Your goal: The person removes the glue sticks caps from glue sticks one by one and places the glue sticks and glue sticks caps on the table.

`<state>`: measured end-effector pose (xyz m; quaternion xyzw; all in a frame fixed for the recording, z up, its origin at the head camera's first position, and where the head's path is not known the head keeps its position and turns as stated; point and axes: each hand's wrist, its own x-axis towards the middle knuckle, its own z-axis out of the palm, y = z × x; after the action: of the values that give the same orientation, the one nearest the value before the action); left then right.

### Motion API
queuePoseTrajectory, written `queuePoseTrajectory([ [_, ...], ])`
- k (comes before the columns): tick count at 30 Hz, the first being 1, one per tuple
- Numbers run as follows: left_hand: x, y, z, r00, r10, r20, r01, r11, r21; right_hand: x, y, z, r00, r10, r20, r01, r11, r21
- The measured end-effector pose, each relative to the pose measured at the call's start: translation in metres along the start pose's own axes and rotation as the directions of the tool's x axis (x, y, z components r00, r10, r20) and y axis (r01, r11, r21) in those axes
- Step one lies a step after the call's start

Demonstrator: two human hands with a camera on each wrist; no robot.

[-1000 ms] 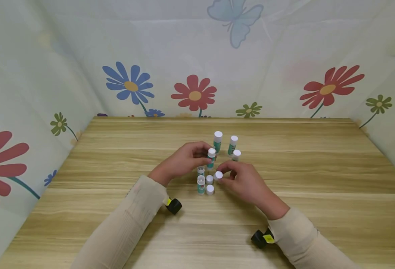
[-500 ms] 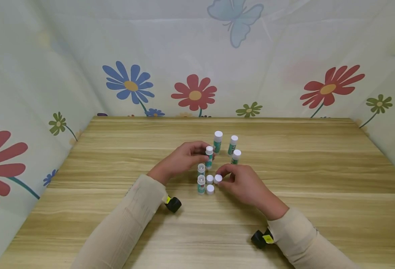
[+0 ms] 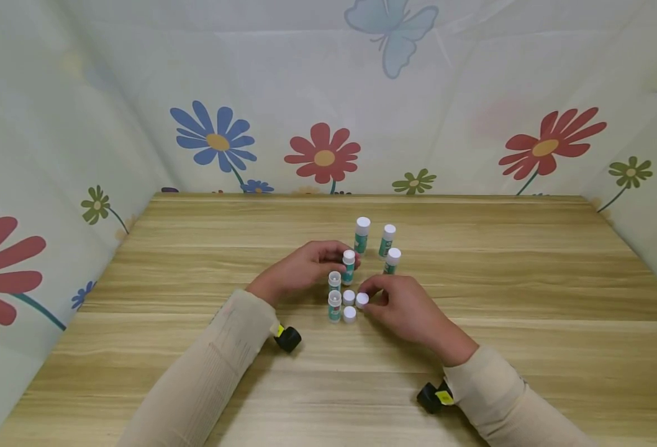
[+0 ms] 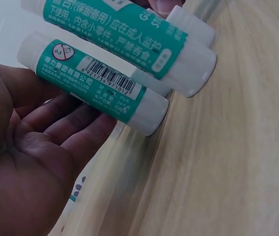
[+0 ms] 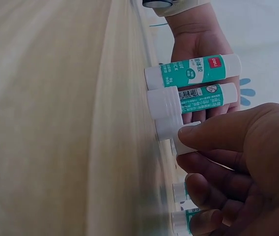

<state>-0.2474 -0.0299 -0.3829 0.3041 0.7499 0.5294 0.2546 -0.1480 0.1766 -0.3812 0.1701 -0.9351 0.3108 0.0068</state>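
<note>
My left hand [image 3: 308,267] grips an uncapped green-and-white glue stick [image 3: 348,270] between thumb and fingers; it stands upright just behind two other uncapped glue sticks [image 3: 335,309]. In the left wrist view, the held glue stick [image 4: 90,83] shows its barcode, with fingers behind it. With thumb and index finger, my right hand [image 3: 409,308] pinches a white cap [image 3: 362,300] low at the table. Two more white caps [image 3: 349,315] stand just left of it. The right wrist view shows the pinched cap [image 5: 184,141] at the fingertips.
Behind the hands stand three capped glue sticks [image 3: 362,236], one of them [image 3: 392,261] close behind the right hand. The wooden table [image 3: 518,261] meets a flower-printed cloth [image 3: 451,124] at the back and sides. Black wrist cameras [image 3: 430,397] hang under both sleeves.
My right hand has lowered its cap toward me, down beside the other caps. My left hand has shifted its glue stick slightly left, then down toward the two uncapped sticks.
</note>
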Motion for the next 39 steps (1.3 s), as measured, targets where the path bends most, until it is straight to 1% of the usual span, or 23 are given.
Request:
queuePoseTrajectory([
  [8, 0.0016, -0.005, -0.0007, 0.999, 0.025, 0.046, -0.025, 1.0, 0.011, -0.0002, 0.0001, 0.0014, 1.0, -0.001, 0.003, 0.001, 1.0, 0.001],
  [15, 0.0015, -0.0073, -0.0014, 0.999, 0.002, 0.054, -0.003, 1.0, 0.013, 0.0001, 0.0006, 0.002, 1.0, 0.0, -0.001, 0.0, 1.0, -0.004],
  [22, -0.0002, -0.0071, -0.0023, 0.997, 0.018, 0.074, -0.018, 1.0, -0.005, 0.0006, 0.0017, 0.0043, 1.0, 0.015, 0.021, -0.015, 1.0, -0.018],
  [29, -0.001, -0.0064, -0.0023, 0.997, 0.001, 0.075, 0.0, 1.0, -0.019, 0.0015, 0.0039, 0.0073, 1.0, 0.007, 0.02, -0.006, 0.999, -0.04],
  [39, -0.0017, -0.0059, -0.0027, 0.997, -0.026, 0.074, 0.028, 0.999, -0.024, 0.0026, 0.0053, 0.0091, 1.0, -0.005, 0.02, 0.006, 0.999, -0.04],
])
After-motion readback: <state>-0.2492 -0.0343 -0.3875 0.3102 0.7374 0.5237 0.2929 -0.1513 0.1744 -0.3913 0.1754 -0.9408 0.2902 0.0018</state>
